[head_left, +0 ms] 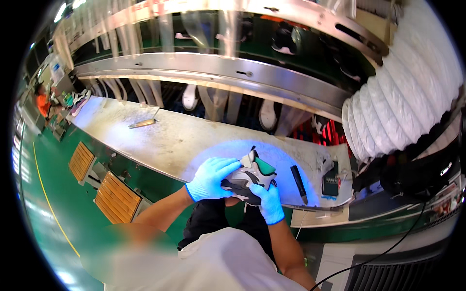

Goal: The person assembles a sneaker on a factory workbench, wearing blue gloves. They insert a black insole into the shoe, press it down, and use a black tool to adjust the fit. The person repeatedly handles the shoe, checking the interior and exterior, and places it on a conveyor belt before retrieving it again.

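A grey and black shoe upper (245, 180) with a green lining is held between my two gloved hands, over the near edge of the workbench (170, 133). My left hand (213, 178), in a white glove lit blue, presses its fingers along the shoe's left side. On the right side my right hand (268, 200) grips the shoe with the thumb on top. Some of the fingers of both hands are hidden behind the shoe. A black marker-like tool (299, 184) lies on the bench to the right of the shoe.
Beyond the bench, shoes (190, 97) pass under a metal-framed conveyor (208, 65) with clear plastic strips. A wooden-handled tool (143, 123) lies on the bench's left part. A white duct (398, 92) hangs at right, near a dark box (330, 180). Wooden stools (116, 196) stand lower left.
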`<state>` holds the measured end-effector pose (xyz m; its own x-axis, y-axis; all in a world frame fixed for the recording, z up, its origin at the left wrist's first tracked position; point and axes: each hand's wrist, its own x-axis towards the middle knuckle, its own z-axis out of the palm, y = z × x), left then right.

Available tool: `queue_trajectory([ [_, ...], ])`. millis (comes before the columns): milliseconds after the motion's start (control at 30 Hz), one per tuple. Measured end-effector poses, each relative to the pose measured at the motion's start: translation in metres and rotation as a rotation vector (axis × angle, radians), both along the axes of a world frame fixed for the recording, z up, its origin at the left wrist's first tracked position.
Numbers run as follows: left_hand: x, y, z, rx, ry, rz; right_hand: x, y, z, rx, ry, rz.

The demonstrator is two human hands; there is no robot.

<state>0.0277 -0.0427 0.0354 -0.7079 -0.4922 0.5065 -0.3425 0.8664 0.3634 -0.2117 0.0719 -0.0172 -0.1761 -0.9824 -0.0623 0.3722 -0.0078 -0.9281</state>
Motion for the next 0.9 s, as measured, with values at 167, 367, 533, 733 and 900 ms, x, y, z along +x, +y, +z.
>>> queue_trajectory([
  [167, 0.003, 0.017, 0.034, -0.263, 0.297, 0.211, -0.004, -0.019, 0.053, -0.024, -0.434, -0.109],
  [367, 0.020, 0.017, 0.056, -0.169, 0.359, 0.261, -0.028, -0.092, 0.252, -0.598, 0.492, -0.673],
  [533, 0.035, 0.009, 0.049, -0.022, 0.181, 0.262, -0.098, -0.219, 0.421, -0.742, 1.140, -1.039],
  [733, 0.047, -0.126, 0.143, -0.058, 0.284, 0.396, -0.170, -0.360, 0.462, -0.652, 1.354, -1.240],
  [900, 0.042, -0.307, 0.222, -0.307, 0.387, 0.674, -0.200, -0.361, 0.491, -0.020, 1.667, -0.970],
])
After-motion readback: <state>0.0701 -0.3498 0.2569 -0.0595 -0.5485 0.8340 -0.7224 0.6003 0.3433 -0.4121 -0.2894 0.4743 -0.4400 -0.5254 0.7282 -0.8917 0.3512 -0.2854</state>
